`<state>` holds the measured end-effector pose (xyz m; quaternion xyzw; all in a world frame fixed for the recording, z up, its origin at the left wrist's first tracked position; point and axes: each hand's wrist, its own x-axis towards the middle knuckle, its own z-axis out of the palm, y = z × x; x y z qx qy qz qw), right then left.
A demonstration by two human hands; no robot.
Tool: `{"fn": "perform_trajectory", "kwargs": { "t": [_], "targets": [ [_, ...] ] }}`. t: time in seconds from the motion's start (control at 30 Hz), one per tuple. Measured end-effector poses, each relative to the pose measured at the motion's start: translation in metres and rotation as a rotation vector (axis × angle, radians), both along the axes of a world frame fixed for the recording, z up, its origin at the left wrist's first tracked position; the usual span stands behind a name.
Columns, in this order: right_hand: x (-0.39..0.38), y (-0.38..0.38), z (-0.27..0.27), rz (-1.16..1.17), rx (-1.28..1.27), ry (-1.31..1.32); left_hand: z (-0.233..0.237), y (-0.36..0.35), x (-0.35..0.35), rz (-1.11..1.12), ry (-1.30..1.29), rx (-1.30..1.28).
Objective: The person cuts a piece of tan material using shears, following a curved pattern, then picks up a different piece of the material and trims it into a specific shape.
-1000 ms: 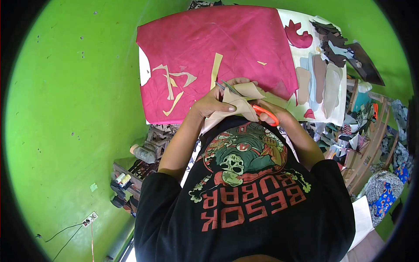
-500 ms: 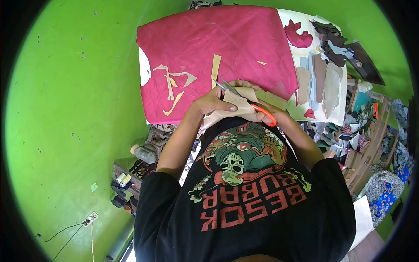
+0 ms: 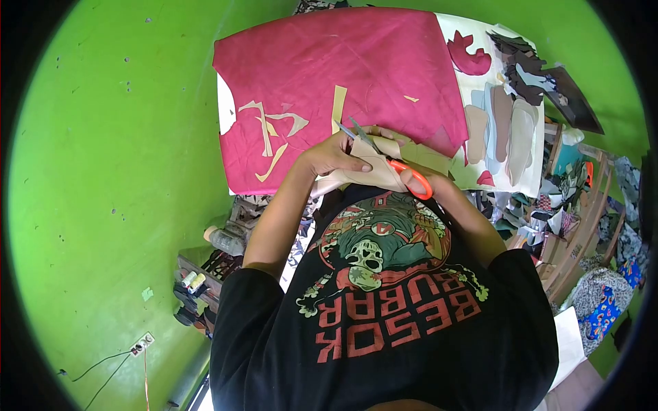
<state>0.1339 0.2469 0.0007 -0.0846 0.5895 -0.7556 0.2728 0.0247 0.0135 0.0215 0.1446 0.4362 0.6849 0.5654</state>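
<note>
My left hand (image 3: 334,156) is closed on a beige sheet of leather-like material (image 3: 375,176), its thumb lying on top near the sheet's left part. Orange-handled scissors (image 3: 415,179) are in my right hand (image 3: 437,183), which is partly hidden behind the handles and the sheet. The scissor blades are parted and point up and left across the sheet, their tips just past its edge by my left fingers. Under both hands lies the near edge of a large pink leather-like sheet (image 3: 329,55). A strip of yellowish material (image 3: 339,104) rests on it, just beyond the blade tips.
Thin beige offcuts (image 3: 296,124) lie on the pink sheet at left. On the white tabletop (image 3: 449,31) at right are grey, brown and beige cut pieces (image 3: 502,127) and a pink scrap (image 3: 469,60). A wooden rack (image 3: 582,226) with fabric scraps stands at right.
The scissor blades have spread a little wider, and the orange handles have turned so that more of their loops shows. My left hand stays almost in place on the beige sheet.
</note>
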Motion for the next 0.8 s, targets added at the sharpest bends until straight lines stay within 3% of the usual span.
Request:
{"fn": "perform_trajectory", "kwargs": {
  "t": [0.07,0.17,0.3,0.4,0.47,0.67,0.77,0.8],
  "targets": [
    [0.011,0.008,-0.058,0.237,0.14,-0.282,-0.014,-0.004,-0.004,-0.036,0.045,-0.097],
    [0.016,0.009,-0.057,0.251,-0.001,-0.407,-0.01,-0.004,-0.008,-0.145,0.09,-0.137],
    [0.0,0.0,-0.008,0.07,-0.01,-0.262,0.021,0.003,-0.012,-0.114,0.052,-0.05],
    [-0.004,0.007,-0.021,0.193,0.02,-0.25,0.02,0.004,-0.007,-0.067,-0.024,0.016],
    [-0.006,0.01,-0.026,0.432,-0.128,-0.137,0.016,0.005,-0.006,-0.048,-0.048,0.049],
    [-0.006,0.025,-0.014,0.382,-0.135,-0.193,-0.008,-0.015,-0.005,0.03,0.064,-0.051],
    [-0.011,0.028,-0.013,0.351,-0.092,-0.196,-0.005,-0.021,-0.006,0.024,0.008,-0.106],
    [-0.012,0.028,-0.012,0.344,-0.079,-0.2,0.014,-0.015,-0.003,0.135,0.003,-0.034]
  ]
}}
